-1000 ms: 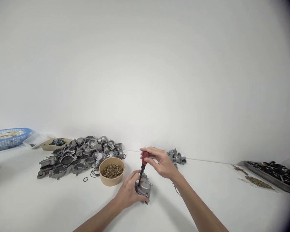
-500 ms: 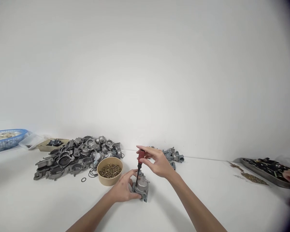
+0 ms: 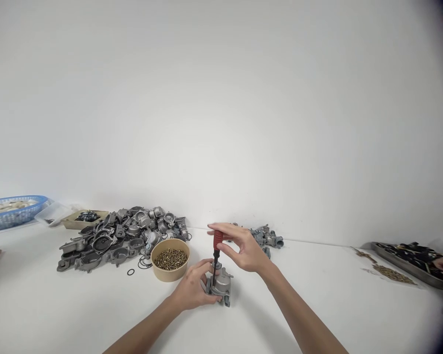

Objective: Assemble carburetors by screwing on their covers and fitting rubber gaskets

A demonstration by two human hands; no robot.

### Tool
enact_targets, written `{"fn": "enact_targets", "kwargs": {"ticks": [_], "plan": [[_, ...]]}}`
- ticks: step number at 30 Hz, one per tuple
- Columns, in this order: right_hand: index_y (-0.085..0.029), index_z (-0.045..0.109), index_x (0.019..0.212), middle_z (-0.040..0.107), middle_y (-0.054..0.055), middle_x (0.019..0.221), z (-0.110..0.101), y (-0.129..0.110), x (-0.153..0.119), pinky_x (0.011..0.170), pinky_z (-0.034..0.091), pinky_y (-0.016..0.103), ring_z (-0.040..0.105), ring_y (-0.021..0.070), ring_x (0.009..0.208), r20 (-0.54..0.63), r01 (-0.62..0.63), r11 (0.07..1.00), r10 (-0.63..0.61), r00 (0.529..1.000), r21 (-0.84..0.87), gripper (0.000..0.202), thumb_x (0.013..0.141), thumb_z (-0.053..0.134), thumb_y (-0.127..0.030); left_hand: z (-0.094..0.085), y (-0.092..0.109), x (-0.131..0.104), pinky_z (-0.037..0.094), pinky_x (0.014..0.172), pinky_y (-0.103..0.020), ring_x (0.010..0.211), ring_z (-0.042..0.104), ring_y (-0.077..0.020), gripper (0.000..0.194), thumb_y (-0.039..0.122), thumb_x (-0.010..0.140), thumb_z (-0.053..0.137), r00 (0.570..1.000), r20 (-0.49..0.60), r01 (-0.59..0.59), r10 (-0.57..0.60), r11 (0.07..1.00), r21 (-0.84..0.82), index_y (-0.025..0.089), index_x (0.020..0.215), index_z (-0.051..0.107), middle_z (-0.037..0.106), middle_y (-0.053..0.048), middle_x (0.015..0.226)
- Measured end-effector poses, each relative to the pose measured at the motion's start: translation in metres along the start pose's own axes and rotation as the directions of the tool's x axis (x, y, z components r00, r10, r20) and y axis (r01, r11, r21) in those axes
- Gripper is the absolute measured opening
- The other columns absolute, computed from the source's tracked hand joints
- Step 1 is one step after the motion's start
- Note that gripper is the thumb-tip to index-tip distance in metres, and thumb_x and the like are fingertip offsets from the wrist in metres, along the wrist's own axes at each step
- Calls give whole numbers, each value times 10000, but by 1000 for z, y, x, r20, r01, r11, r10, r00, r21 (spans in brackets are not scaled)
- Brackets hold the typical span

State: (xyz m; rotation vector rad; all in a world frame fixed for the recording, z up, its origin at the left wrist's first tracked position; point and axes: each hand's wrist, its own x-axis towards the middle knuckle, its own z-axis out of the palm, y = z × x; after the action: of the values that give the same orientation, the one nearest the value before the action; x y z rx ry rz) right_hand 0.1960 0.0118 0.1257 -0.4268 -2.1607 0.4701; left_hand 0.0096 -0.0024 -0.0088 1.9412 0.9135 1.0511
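A grey metal housing rests on the white table, with the fingers of my left hand closed around its left side. Above it, my right hand grips the red handle of a screwdriver between thumb and fingers. The screwdriver stands nearly upright, its dark shaft reaching down to the housing's left edge; the exact contact at the tip is too small to tell. Close to my left hand is a tan round bowl full of brass-coloured screws.
Many metal housings are heaped left of the bowl, beside black rings. Farther left are a tan tray and a blue basket. More parts lie behind my right hand. Other people's hands show at both edges, one at a metal tray.
The whole view has shifted slightly. My right hand has loosened its fingers a little around the screwdriver handle, and the screwdriver is more upright. At the left edge, another person's hand shows more.
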Motion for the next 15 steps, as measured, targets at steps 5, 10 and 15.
{"fn": "enact_targets", "kwargs": {"ticks": [5, 10, 15], "plan": [[-280, 667, 1169, 714, 27, 854, 1, 1, -2, 789, 602, 373, 691, 201, 789, -75, 20, 999, -23, 997, -46, 353, 824, 737, -307, 1, 1, 1, 521, 673, -309, 883, 596, -211, 498, 232, 617, 807, 990, -46, -127, 136, 978, 167, 233, 1076, 612, 592, -71, 1210], [-232, 628, 1194, 723, 54, 916, 4, 6, -3, 847, 603, 419, 720, 200, 805, -26, -51, 978, 57, 998, 204, 284, 920, 603, -300, 2, -6, 1, 514, 649, -279, 867, 602, -191, 489, 212, 622, 797, 985, -52, -154, 165, 972, 175, 206, 1071, 602, 580, -84, 1233], [-246, 659, 1072, 689, 28, 879, 3, 10, -2, 758, 623, 367, 691, 190, 776, -138, -82, 992, 94, 986, 93, 335, 767, 789, -297, 3, -10, 2, 511, 652, -283, 853, 606, -184, 472, 211, 588, 814, 987, -68, -134, 146, 977, 166, 191, 1002, 589, 559, -87, 1268]]}}
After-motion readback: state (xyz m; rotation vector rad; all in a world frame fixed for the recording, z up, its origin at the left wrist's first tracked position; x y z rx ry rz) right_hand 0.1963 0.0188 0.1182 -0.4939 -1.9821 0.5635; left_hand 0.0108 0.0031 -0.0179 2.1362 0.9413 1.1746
